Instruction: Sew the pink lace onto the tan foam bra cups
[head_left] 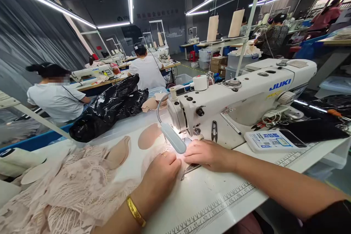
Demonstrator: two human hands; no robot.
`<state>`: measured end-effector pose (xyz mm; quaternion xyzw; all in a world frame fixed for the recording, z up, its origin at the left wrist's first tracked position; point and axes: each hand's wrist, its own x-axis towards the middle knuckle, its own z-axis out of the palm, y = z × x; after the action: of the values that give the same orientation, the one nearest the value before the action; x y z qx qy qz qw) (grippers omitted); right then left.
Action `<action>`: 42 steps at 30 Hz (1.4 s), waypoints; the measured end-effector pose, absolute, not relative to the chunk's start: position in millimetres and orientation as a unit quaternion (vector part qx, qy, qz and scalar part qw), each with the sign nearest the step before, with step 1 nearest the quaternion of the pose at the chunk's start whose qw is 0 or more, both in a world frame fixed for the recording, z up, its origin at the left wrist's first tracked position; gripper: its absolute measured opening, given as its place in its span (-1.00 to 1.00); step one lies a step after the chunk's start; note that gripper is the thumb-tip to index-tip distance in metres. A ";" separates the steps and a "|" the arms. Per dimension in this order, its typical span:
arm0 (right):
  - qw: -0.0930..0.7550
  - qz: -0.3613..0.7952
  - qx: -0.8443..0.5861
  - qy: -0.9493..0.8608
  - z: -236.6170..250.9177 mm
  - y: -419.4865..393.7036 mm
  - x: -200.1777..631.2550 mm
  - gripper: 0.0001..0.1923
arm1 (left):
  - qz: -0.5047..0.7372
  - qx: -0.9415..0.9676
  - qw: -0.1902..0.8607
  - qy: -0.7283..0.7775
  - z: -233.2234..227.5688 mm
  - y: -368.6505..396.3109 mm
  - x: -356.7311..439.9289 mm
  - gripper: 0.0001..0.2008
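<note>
My left hand (160, 175), with a gold bangle on the wrist, presses flat on pale pink lace fabric (79, 193) in front of the needle of a white JUKI sewing machine (246, 93). Close beside it, my right hand (208, 154) lies flat on the fabric's edge at the presser foot. A small lamp (173, 138) on a flexible neck shines on the spot between both hands and hides the needle. Beige bra-cup pieces (149, 135) lie on the table just beyond my left hand.
A black plastic bag (109, 109) sits at the table's far left. A phone and a printed card (270, 140) lie right of the machine. Ruler markings (216, 204) run along the table's front edge. Other people sew at benches behind.
</note>
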<state>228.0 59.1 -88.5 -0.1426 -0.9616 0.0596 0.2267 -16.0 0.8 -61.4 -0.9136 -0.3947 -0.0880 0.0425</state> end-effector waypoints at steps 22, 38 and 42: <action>0.195 0.118 -0.206 -0.952 -83.5 52.6 231.3 -0.69 | -0.240 -0.907 0.005 -0.345 -70.7 1.6 -10.4 -0.78; 0.200 0.116 -0.295 -0.927 -84.6 56.4 225.8 -0.75 | -0.205 -0.926 -0.082 -0.306 -64.7 48.7 -17.4 -0.78; 0.197 0.115 -0.294 -0.928 -85.8 57.1 227.0 -0.73 | -0.181 -0.930 -0.060 -0.313 -64.6 50.2 -18.2 -0.76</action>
<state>227.0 57.1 -85.8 -0.2937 -0.9282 0.1155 0.1972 -18.2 50.2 -64.6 -0.9305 -0.3130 -0.1807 -0.0602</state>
